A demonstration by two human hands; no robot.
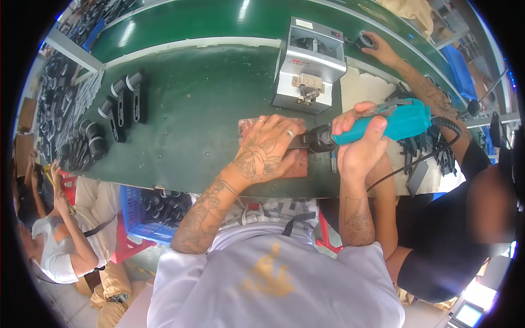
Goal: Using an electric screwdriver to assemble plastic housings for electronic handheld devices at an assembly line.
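The L hand [265, 145] lies flat-ish, palm down, on the near side of the green table [191, 109]. It has rings on 2 fingers. It is over the handle end of a black part [321, 139], w/ the part's round end poking out to the R. Can't tell if those fingers pinch the part or just press on it, b/c the hand hides that bit. Under the hand is a red pad [297, 167].

The R hand [361, 136] is wrapped tight round a blue-green power tool [402, 121], w/ the thumb on the near side. The tool lies on its side, & its L end is right up by the round end of the black part, so that part sits btwn the 2 hands. Can't tell if they touch. A black cord [404, 165] hangs off the tool's R end.

Just past the hands, on the far side, is a gray machine [302, 71]. To its R, a co-worker's hand [383, 53] pinches a small black ring [365, 40]. Far L on the table are more black parts [121, 103]. Near L, below the table, is a blue crate [131, 218] w/ dark bits in it.
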